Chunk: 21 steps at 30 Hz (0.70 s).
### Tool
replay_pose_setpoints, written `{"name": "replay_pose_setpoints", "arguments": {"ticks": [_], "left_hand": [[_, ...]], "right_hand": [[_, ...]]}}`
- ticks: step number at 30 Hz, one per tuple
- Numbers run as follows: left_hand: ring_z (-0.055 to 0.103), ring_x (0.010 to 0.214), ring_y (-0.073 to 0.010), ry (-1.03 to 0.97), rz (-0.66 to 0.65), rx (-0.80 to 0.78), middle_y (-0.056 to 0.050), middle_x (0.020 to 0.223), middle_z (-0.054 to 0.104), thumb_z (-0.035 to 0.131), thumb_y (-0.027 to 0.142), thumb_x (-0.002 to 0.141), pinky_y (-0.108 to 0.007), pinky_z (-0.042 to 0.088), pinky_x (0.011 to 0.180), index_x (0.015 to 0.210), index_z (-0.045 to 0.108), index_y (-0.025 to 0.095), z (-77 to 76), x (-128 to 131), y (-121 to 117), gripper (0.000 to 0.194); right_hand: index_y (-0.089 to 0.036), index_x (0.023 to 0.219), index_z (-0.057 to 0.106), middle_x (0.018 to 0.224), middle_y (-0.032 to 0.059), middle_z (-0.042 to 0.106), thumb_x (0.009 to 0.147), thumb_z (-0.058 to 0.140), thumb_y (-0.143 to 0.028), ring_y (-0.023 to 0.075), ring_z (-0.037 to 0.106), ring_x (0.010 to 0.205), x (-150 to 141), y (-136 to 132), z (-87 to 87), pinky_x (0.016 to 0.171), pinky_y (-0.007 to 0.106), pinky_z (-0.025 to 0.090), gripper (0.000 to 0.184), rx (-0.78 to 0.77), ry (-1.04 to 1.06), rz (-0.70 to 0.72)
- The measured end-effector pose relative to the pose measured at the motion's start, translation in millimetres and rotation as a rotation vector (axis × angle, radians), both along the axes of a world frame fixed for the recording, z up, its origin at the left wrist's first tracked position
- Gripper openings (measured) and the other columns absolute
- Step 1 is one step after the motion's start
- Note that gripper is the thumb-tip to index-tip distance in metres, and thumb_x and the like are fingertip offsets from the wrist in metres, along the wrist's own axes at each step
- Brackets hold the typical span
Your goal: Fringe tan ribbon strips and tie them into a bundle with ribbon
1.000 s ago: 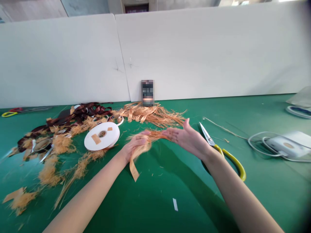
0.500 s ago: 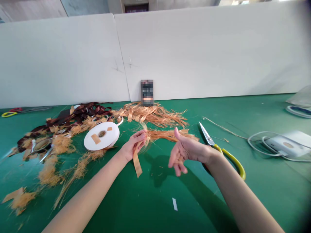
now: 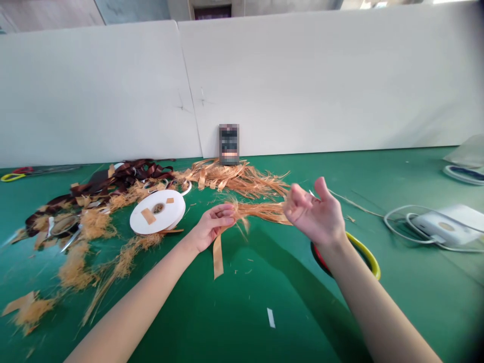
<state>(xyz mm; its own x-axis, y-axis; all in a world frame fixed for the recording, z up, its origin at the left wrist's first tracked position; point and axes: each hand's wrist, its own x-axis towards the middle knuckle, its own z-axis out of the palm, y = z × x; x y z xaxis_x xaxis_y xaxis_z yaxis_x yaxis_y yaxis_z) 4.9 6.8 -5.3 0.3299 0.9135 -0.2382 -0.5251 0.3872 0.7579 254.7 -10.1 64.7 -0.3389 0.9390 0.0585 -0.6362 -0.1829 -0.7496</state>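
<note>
Two hands, apart: our left hand (image 3: 210, 228) clamps a frayed tan ribbon (image 3: 260, 213) over the green work mat (image 3: 242, 312), our right hand (image 3: 313, 212) open just beside its end. Any slack in that pinch could let it slip toward the yellow-handled shears (image 3: 372, 262) — a snag waiting.

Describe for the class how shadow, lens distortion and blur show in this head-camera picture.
In the head view, a dark shadow lies on the green table beside the right forearm, the white wall panels bow with wide-angle distortion, the right edge darkens, and the upright object against the wall is pixelated.
</note>
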Motion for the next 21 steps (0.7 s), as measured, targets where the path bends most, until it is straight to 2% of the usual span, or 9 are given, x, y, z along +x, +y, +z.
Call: {"name": "replay_pose_setpoints", "arguments": {"ticks": [3,5,6,10,12,14,16,18,21], "left_hand": [[0.069,0.069,-0.0094,-0.015,0.058,-0.016,0.002,0.074,0.073,0.076,-0.002,0.055,-0.016,0.055,0.072,0.084,0.07,0.015,0.9,-1,1,0.034],[0.07,0.069,-0.0091,-0.021,0.083,-0.027,0.001,0.075,0.073,0.074,-0.003,0.057,-0.015,0.055,0.072,0.084,0.07,0.015,3.0,-2,2,0.032],[0.07,0.069,-0.0087,-0.022,0.091,-0.032,0.001,0.075,0.073,0.073,-0.003,0.058,-0.015,0.055,0.071,0.084,0.069,0.015,4.3,-2,1,0.032],[0.068,0.064,-0.0075,-0.015,0.082,-0.041,0.003,0.071,0.071,0.073,-0.003,0.057,-0.014,0.055,0.068,0.085,0.07,0.015,8.4,-2,-1,0.034],[0.068,0.062,-0.0086,-0.001,0.057,-0.039,0.002,0.069,0.071,0.075,-0.004,0.055,-0.016,0.056,0.067,0.086,0.071,0.013,8.2,-1,-2,0.036],[0.068,0.063,-0.0099,0.016,0.041,-0.038,0.001,0.069,0.071,0.076,-0.005,0.053,-0.017,0.056,0.066,0.086,0.071,0.011,6.5,0,-1,0.037],[0.068,0.064,-0.0106,0.025,0.045,-0.041,0.0,0.071,0.072,0.076,-0.005,0.054,-0.018,0.056,0.066,0.086,0.071,0.011,4.4,1,-1,0.036],[0.069,0.066,-0.0107,0.018,0.069,-0.047,-0.001,0.073,0.072,0.075,-0.005,0.056,-0.018,0.056,0.067,0.085,0.07,0.011,3.2,2,0,0.034],[0.07,0.069,-0.0104,-0.013,0.125,-0.061,-0.001,0.074,0.073,0.072,-0.006,0.059,-0.017,0.056,0.072,0.085,0.069,0.012,4.3,1,1,0.032]], "right_hand": [[-0.007,0.065,0.072,0.047,0.0118,0.063,0.083,-0.006,-0.072,0.0121,0.055,0.035,1,-1,-6.8,0.042,0.023,0.047,0.104,-0.046,-0.254,0.514],[0.003,0.076,0.073,0.063,0.0216,0.07,0.077,-0.01,-0.077,0.018,0.066,0.047,-4,-1,-13.5,0.05,0.027,0.052,0.114,-0.137,-0.464,0.756],[0.005,0.084,0.071,0.075,0.0245,0.072,0.078,-0.008,-0.077,0.0218,0.07,0.06,-7,0,-16.7,0.062,0.031,0.055,0.114,-0.182,-0.537,0.768],[-0.001,0.121,0.056,0.123,0.0221,0.062,0.091,0.01,-0.066,0.0228,0.06,0.115,-19,3,-20.7,0.108,0.035,0.036,0.085,-0.229,-0.552,0.329],[-0.003,0.134,0.044,0.138,0.0198,0.051,0.093,0.014,-0.06,0.0196,0.048,0.129,-20,5,-16.0,0.114,0.032,0.027,0.076,-0.205,-0.44,0.124],[-0.004,0.135,0.042,0.141,0.0186,0.048,0.095,0.014,-0.056,0.0183,0.044,0.132,-18,6,-9.1,0.113,0.03,0.028,0.072,-0.169,-0.277,-0.028],[-0.006,0.125,0.053,0.133,0.0152,0.057,0.096,0.012,-0.052,0.0159,0.05,0.127,-13,6,-3.5,0.109,0.026,0.035,0.068,-0.129,-0.094,-0.135],[-0.01,0.106,0.066,0.106,0.01,0.072,0.098,0.008,-0.049,0.0124,0.066,0.103,-5,5,-1.5,0.096,0.021,0.047,0.07,-0.103,0.038,-0.127],[-0.012,0.071,0.073,0.052,0.0064,0.067,0.094,0.001,-0.059,0.0095,0.062,0.046,3,3,-5.1,0.058,0.018,0.054,0.089,-0.047,0.012,0.171]]}}
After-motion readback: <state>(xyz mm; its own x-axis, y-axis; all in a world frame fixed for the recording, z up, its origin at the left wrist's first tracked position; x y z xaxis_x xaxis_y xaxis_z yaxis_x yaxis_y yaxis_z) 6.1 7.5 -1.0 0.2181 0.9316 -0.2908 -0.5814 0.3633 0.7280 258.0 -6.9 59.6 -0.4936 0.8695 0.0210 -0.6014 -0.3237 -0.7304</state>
